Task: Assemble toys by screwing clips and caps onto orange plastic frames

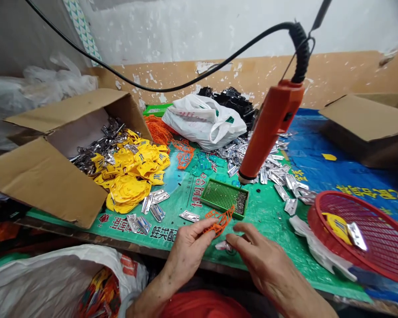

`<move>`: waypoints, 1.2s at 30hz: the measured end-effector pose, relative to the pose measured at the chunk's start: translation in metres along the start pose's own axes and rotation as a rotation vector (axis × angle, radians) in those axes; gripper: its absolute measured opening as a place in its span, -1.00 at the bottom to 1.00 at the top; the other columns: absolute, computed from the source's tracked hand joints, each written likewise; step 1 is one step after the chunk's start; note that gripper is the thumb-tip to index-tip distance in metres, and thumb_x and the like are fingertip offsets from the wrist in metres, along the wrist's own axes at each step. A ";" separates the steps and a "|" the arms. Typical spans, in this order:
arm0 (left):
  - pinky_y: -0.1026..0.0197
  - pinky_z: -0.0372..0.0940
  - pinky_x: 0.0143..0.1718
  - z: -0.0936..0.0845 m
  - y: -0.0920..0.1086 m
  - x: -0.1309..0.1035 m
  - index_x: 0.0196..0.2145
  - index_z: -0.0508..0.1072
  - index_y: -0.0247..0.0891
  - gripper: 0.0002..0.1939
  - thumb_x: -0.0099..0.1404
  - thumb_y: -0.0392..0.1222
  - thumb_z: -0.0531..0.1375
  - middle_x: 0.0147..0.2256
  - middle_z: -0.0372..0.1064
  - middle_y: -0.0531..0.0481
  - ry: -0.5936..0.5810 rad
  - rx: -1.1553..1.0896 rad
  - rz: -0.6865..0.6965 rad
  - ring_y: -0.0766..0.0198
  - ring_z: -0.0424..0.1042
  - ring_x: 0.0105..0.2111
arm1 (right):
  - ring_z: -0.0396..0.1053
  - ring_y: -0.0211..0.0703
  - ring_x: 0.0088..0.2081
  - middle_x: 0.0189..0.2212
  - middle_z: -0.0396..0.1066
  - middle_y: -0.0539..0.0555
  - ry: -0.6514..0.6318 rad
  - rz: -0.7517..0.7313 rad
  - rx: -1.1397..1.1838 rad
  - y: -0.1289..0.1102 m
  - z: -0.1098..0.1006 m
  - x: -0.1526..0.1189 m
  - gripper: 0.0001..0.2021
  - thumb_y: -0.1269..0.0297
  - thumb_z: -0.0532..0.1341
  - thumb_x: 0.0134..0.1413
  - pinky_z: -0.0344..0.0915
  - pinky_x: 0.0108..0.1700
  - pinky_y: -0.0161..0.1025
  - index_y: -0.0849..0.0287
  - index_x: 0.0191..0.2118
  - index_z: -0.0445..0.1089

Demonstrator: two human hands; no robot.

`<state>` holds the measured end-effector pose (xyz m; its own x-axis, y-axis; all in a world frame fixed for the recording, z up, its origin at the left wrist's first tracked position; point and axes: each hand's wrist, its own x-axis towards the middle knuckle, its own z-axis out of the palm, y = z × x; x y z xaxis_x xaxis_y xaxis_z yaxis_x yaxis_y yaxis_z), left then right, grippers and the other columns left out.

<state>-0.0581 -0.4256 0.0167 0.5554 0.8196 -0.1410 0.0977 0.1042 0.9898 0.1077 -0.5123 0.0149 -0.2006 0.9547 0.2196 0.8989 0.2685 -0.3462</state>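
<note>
**Green sheet (268, 205), light pinch**

Near centre, the left hand (187, 249) pinches an orange lattice piece (223, 222) by the green tray (217, 194); a light edge grip should avoid bending it. The right hand (268, 263) curls near a shiny piece (221, 245), grip unclear.

1 head-worn camera faces forward and down over the worktop (182, 183) at close range; outer edges seem stretched.
</note>
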 end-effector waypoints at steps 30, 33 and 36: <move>0.18 0.35 -0.17 0.007 -0.016 -0.009 -0.13 0.52 -0.28 -0.68 0.12 -0.32 0.19 -0.25 0.53 -0.09 -0.222 0.019 -0.028 0.21 0.47 -0.27 | 0.34 -0.28 -0.37 -0.44 0.34 0.03 0.225 -0.117 0.691 0.013 0.005 -0.006 -0.92 0.42 0.17 0.18 0.32 -0.33 -0.33 0.18 -0.24 0.41; 0.21 0.34 -0.25 0.006 -0.018 -0.007 -0.12 0.51 -0.31 -0.68 0.15 -0.32 0.13 -0.27 0.51 -0.10 -0.228 0.104 -0.037 0.24 0.45 -0.32 | 0.35 -0.28 -0.37 -0.42 0.35 0.03 0.222 -0.107 0.674 0.014 0.012 -0.007 -0.91 0.43 0.15 0.18 0.32 -0.34 -0.34 0.17 -0.23 0.40; 0.20 0.30 -0.25 0.000 -0.014 -0.005 -0.15 0.53 -0.32 -0.70 0.21 -0.34 0.08 -0.31 0.48 -0.10 -0.266 0.362 0.086 0.23 0.42 -0.32 | 0.35 -0.28 -0.36 -0.42 0.35 0.02 0.220 -0.084 0.699 0.017 0.017 -0.009 -0.92 0.42 0.16 0.18 0.31 -0.34 -0.34 0.17 -0.26 0.40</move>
<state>-0.0618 -0.4313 0.0030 0.7624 0.6383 -0.1066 0.2978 -0.1998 0.9335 0.1178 -0.5147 -0.0086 -0.1088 0.8993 0.4236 0.4112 0.4287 -0.8045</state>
